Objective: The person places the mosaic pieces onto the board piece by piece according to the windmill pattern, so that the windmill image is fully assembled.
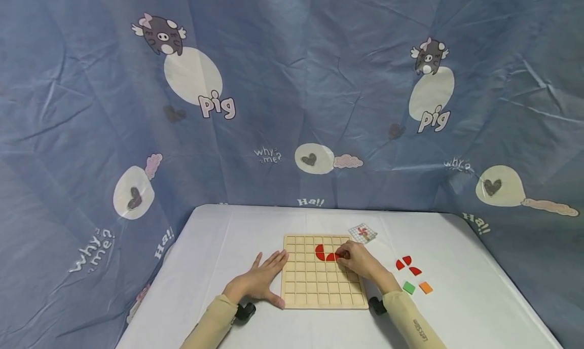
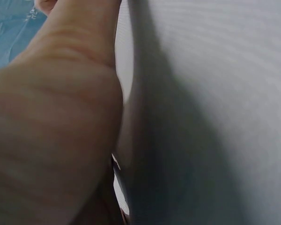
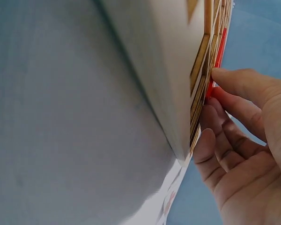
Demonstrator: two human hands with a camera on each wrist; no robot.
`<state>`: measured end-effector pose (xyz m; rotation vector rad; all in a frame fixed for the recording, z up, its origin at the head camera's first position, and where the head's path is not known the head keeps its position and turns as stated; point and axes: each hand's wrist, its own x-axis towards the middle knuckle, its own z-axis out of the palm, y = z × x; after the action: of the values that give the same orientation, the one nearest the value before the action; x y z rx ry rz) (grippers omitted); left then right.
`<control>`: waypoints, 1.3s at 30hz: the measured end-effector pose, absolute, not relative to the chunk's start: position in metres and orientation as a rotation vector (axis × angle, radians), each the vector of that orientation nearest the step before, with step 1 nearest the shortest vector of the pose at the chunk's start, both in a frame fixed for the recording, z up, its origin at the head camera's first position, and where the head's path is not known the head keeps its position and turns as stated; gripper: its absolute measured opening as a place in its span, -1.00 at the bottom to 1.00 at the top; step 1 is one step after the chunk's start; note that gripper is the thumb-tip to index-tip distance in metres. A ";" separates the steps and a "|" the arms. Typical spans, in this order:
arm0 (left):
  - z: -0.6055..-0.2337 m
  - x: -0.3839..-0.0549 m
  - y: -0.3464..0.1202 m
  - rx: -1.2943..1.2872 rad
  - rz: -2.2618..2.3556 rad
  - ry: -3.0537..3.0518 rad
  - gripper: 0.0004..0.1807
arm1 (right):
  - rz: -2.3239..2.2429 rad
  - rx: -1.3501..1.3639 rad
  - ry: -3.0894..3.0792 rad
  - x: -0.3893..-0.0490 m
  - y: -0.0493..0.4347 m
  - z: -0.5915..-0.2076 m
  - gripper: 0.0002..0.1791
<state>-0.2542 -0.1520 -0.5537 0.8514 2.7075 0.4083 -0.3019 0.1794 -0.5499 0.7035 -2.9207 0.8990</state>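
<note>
A wooden grid board [image 1: 317, 288] lies on the table, with red quarter-round pieces [image 1: 320, 249] in its upper cells. My right hand [image 1: 360, 260] reaches over the board's right part. Its thumb and index finger pinch a red piece [image 3: 210, 89] at the grid, as the right wrist view shows; the other fingers curl beneath. My left hand [image 1: 262, 280] is spread flat on the table, thumb and fingertips right at the board's left edge. The left wrist view shows mostly that hand [image 2: 61, 126] and the white table surface.
Right of the board lie several loose red pieces [image 1: 415, 271], a green square [image 1: 408, 287] and an orange square [image 1: 426, 287]. A pattern card [image 1: 363, 233] sits by the board's upper right corner. Blue printed cloth [image 1: 274, 110] hangs behind the white table [image 1: 219, 237].
</note>
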 end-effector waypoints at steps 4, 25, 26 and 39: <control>-0.552 -0.254 -0.151 0.845 0.416 2.707 0.47 | 0.908 0.696 -2.917 -0.302 0.180 -0.550 -0.82; -0.557 -0.257 -0.152 0.854 0.386 2.725 0.48 | 1.005 0.407 -2.867 -0.289 0.238 -0.531 -0.77; -0.557 -0.257 -0.152 0.854 0.386 2.725 0.48 | 0.986 0.393 -2.864 -0.287 0.244 -0.531 -0.77; -0.559 -0.257 -0.152 0.837 0.395 2.722 0.48 | 0.897 0.152 -2.896 -0.267 0.307 -0.537 -0.76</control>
<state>-0.2573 -0.1517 -0.5586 0.8369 2.7224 0.3953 -0.2668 0.3070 -0.5371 0.1521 -2.8963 0.8966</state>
